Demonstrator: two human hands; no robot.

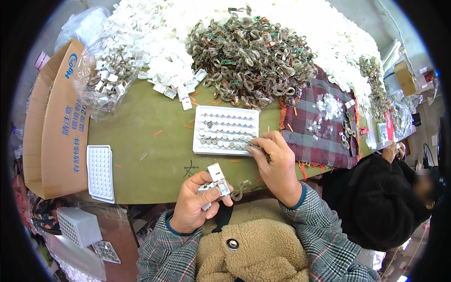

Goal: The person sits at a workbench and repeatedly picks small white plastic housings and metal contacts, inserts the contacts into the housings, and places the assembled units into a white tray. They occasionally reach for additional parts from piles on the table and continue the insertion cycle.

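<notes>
My left hand (197, 199) holds a small white plastic case (218, 177) with its lid flipped up, and more white plastic shows between the fingers. A thin looped wire (241, 190) lies at the table edge beside that hand. My right hand (276, 162) reaches over the lower right corner of a white tray (225, 151), thumb and forefinger pinched at a button cell at the end of a row. Round silver button cells (230, 144) fill the near rows of the tray; the far rows show mostly pale round pockets.
Behind the tray rise a heap of coiled wires (253, 61) and a pile of white cases (159, 42). At left stand a cardboard box (58, 127) and a second white tray (100, 174). A plaid cloth (319, 136) lies right; another person (376, 202) sits beyond it.
</notes>
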